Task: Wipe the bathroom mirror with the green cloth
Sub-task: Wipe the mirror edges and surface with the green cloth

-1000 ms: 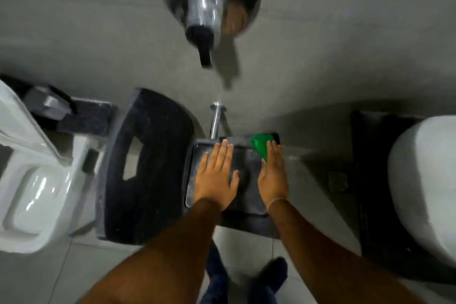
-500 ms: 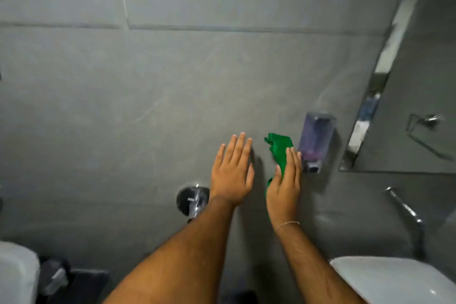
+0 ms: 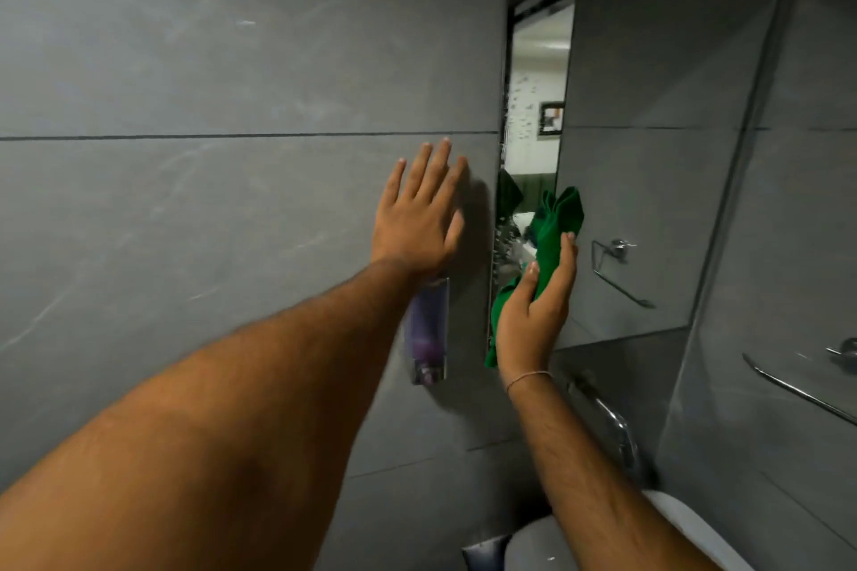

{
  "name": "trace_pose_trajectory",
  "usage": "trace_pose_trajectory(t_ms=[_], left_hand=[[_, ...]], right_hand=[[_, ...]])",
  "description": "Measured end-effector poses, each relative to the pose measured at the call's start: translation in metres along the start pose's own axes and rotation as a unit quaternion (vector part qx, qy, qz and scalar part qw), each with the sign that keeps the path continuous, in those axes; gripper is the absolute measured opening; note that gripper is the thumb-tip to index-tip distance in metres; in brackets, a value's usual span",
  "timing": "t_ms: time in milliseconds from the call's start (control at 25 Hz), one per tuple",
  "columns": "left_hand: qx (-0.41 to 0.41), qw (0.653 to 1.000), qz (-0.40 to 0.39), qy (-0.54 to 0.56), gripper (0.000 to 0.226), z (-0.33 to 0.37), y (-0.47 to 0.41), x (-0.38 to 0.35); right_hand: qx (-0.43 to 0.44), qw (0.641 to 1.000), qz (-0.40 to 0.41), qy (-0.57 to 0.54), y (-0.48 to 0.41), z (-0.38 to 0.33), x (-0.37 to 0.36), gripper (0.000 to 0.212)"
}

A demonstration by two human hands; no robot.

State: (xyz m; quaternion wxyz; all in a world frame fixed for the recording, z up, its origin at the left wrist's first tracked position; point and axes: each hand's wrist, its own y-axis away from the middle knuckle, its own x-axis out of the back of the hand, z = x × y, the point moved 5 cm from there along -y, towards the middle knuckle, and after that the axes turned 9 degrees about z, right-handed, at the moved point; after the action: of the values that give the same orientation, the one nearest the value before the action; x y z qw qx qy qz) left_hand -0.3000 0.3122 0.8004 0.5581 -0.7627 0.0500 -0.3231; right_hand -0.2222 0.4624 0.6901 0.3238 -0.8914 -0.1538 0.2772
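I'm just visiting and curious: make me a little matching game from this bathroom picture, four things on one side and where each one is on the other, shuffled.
Things
1. green cloth
2. left hand
3. soap dispenser
4. tap

Places
A. spread open in front of the grey wall tile, left of the mirror
B. on the wall, partly behind the left wrist
C. gripped in the right hand, in front of the mirror
D. low on the wall, above the white basin

Pairs: 1-C, 2-A, 3-B, 4-D
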Motion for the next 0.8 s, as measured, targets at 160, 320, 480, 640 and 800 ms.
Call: trace_pose_trajectory(t_ms=[160,320,480,640,800], left_hand=[[-0.002,0.999,0.035,-0.027,0.082,0.014,-0.06,-0.039],[0.006,0.991,0.106,-0.079,0.082,0.021,-0.067,-0.056],[-0.006,0.983,0.137,-0.12,0.081,0.018,-0.064,-0.062],[-0.007,0.981,0.148,-0.126,0.081,0.019,-0.064,-0.067],[-0.011,0.98,0.154,-0.123,0.081,0.018,-0.063,-0.069]], right_hand=[[0.029,0.992,-0.11,0.055,-0.008,0.069,-0.019,0.056],[0.153,0.938,-0.19,0.246,-0.003,0.122,-0.04,0.066],[0.224,0.909,-0.171,0.307,0.038,0.177,-0.019,0.068],[0.224,0.894,-0.219,0.32,0.101,0.239,0.025,0.059],[0.24,0.889,-0.207,0.33,0.09,0.242,0.016,0.06]])
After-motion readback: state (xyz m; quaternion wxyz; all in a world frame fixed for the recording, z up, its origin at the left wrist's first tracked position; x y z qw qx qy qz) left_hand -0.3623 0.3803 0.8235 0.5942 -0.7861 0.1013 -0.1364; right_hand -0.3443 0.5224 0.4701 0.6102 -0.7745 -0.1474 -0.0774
